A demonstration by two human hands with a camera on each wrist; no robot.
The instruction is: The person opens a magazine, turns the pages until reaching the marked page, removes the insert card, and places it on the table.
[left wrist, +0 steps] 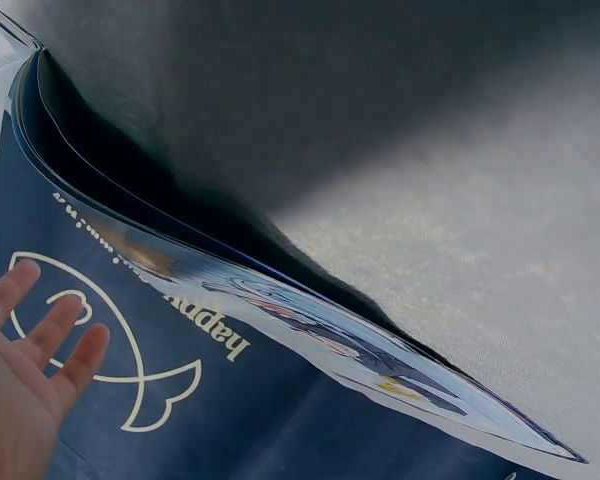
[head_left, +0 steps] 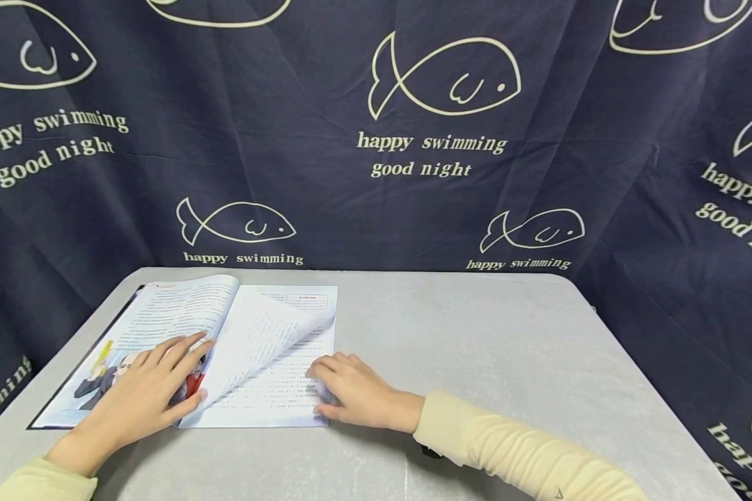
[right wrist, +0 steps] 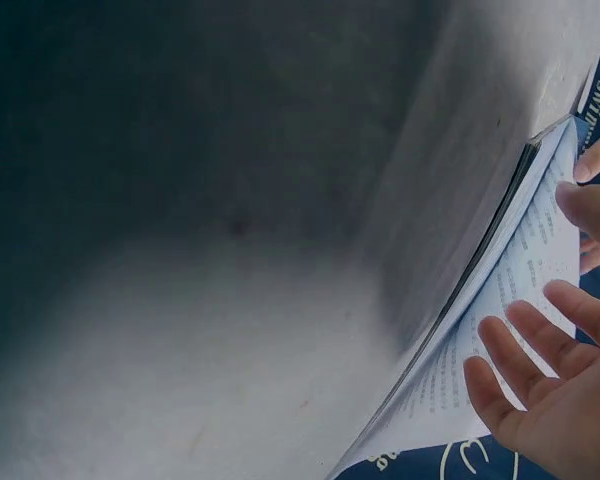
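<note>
An open book (head_left: 269,413) with printed text lies at the left of the table. One loose page (head_left: 260,348) is curled over diagonally, its bent edge running from near the spine up to the right margin. My left hand (head_left: 153,383) rests spread over the illustrated left page (head_left: 182,313), near the spine, covering part of the picture. At the right edge of the book my right hand (head_left: 357,391) touches the lower page, fingers loosely bent. The right wrist view shows that hand (right wrist: 560,390) with fingers apart before the printed page (right wrist: 520,270), nothing gripped.
The grey table (head_left: 476,348) extends to the right of the book. Behind it hangs a dark blue curtain (head_left: 326,104) with white fish outlines and lettering, which also runs down both sides. Pale yellow sleeves (head_left: 514,445) cover the forearms.
</note>
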